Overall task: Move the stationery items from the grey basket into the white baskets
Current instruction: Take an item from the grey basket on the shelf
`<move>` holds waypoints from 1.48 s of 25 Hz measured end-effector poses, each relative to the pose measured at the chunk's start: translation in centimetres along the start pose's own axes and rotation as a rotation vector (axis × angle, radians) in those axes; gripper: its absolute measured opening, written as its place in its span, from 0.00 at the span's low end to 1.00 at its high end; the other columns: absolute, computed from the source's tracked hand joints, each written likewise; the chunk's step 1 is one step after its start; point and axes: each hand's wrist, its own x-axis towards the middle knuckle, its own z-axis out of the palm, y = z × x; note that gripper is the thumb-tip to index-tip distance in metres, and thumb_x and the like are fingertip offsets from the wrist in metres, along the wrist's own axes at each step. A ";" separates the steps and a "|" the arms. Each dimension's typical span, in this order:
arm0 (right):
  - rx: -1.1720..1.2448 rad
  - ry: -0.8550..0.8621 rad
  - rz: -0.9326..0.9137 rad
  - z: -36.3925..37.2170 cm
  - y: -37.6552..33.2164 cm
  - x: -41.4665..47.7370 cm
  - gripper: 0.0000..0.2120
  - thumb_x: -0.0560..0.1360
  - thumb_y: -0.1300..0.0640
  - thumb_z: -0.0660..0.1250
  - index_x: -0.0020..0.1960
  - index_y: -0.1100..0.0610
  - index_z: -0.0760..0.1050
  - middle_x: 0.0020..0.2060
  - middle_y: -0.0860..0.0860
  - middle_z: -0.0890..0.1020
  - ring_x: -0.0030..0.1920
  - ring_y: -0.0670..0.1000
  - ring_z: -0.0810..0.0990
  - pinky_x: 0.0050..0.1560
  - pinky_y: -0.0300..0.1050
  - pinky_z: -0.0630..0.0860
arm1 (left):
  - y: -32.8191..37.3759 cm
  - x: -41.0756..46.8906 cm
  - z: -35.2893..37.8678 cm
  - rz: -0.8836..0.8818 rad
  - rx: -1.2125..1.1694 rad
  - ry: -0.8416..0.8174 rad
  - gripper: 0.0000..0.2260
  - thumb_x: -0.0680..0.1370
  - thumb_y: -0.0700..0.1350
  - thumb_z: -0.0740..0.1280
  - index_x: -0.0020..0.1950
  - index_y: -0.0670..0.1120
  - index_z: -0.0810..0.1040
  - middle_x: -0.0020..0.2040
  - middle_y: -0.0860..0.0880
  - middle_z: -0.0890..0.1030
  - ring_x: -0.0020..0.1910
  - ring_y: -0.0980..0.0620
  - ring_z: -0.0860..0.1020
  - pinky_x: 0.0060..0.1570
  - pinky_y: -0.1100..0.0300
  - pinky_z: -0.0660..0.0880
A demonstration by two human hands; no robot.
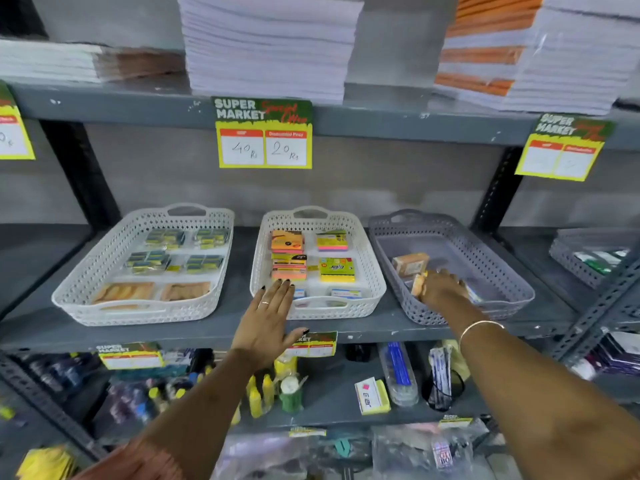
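Three baskets stand side by side on the middle shelf. The grey basket (491,258) on the right holds an orange-brown box (409,264) and a few small packets. My right hand (441,288) reaches down into its front left corner, fingers closed around a small orange packet (418,285). The middle white basket (258,268) holds sticky-note pads and small boxes. My left hand (268,315) hovers flat and empty over its front left rim. The left white basket (90,271) holds packs in plastic wrap.
The grey metal shelf (363,329) has black uprights at left and right. Price signs (264,133) hang from the shelf above, which carries stacks of paper (270,46). Another grey basket (575,261) sits at far right. The shelf below is crowded with glue bottles, pens and packets.
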 end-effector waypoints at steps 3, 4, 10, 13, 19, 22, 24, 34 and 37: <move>-0.083 -0.015 -0.025 0.3 0.1 0.8 0.23 0.75 0.57 0.63 0.68 0.61 0.70 0.67 0.59 0.73 0.67 0.60 0.72 0.66 0.53 0.72 | 0.1 0.3 0.3 -0.011 0.016 0.085 0.38 0.75 0.66 0.37 0.69 0.39 0.66 0.68 0.43 0.72 0.68 0.46 0.68 0.67 0.47 0.64; -0.071 -0.007 -0.031 -0.1 0.1 0.9 0.22 0.75 0.58 0.62 0.68 0.62 0.71 0.67 0.60 0.74 0.67 0.60 0.72 0.65 0.53 0.73 | 0.2 0.3 0.0 -0.027 0.027 0.090 0.39 0.75 0.66 0.37 0.69 0.39 0.65 0.68 0.43 0.71 0.68 0.46 0.68 0.66 0.46 0.64; 0.004 0.038 -0.041 -1.8 -1.6 0.5 0.27 0.75 0.54 0.64 0.71 0.62 0.66 0.68 0.61 0.72 0.68 0.61 0.72 0.63 0.55 0.75 | 0.1 0.1 0.6 0.006 0.041 0.111 0.38 0.74 0.66 0.39 0.73 0.40 0.57 0.73 0.43 0.63 0.73 0.46 0.58 0.71 0.48 0.52; -0.010 0.084 -0.021 -3.5 -2.5 0.2 0.30 0.74 0.48 0.67 0.71 0.60 0.66 0.69 0.59 0.71 0.69 0.60 0.71 0.63 0.54 0.74 | 0.1 0.0 0.6 0.014 0.042 0.111 0.39 0.74 0.67 0.38 0.73 0.40 0.56 0.74 0.43 0.62 0.73 0.46 0.57 0.71 0.48 0.49; 0.046 0.125 -0.152 -8.0 -8.0 -0.1 0.23 0.73 0.51 0.65 0.65 0.60 0.74 0.62 0.59 0.78 0.64 0.60 0.75 0.60 0.51 0.75 | -3.2 -1.0 -1.0 -0.016 0.014 0.113 0.38 0.74 0.67 0.38 0.73 0.40 0.55 0.73 0.42 0.61 0.73 0.46 0.58 0.72 0.51 0.51; 0.115 0.154 -0.289 -9.7 -13.3 -1.2 0.28 0.72 0.47 0.66 0.67 0.60 0.69 0.64 0.60 0.74 0.65 0.61 0.72 0.62 0.52 0.72 | -8.4 -2.6 -2.1 -0.149 0.044 0.128 0.39 0.74 0.67 0.38 0.73 0.39 0.56 0.73 0.41 0.63 0.72 0.45 0.60 0.71 0.51 0.50; 0.152 0.148 -0.401 -10.1 -17.5 -2.1 0.28 0.72 0.46 0.66 0.67 0.59 0.69 0.63 0.59 0.75 0.65 0.61 0.71 0.62 0.52 0.71 | -12.5 -4.3 -2.9 -0.241 0.064 0.115 0.39 0.75 0.67 0.41 0.72 0.38 0.58 0.72 0.40 0.63 0.72 0.43 0.61 0.71 0.49 0.52; 0.292 -0.078 -0.851 -7.5 -36.4 -10.7 0.22 0.71 0.49 0.68 0.63 0.54 0.75 0.65 0.56 0.75 0.67 0.59 0.72 0.65 0.49 0.73 | -23.6 -10.8 -2.3 -0.374 0.106 0.015 0.48 0.67 0.73 0.31 0.74 0.40 0.50 0.76 0.42 0.54 0.74 0.47 0.50 0.73 0.50 0.47; 0.179 -0.130 -0.919 -4.8 -38.7 -11.5 0.28 0.72 0.43 0.68 0.67 0.56 0.70 0.67 0.58 0.73 0.68 0.60 0.69 0.65 0.51 0.71 | -23.7 -10.6 -1.7 -0.380 0.102 0.045 0.48 0.67 0.72 0.29 0.74 0.40 0.53 0.75 0.43 0.57 0.74 0.47 0.52 0.72 0.49 0.47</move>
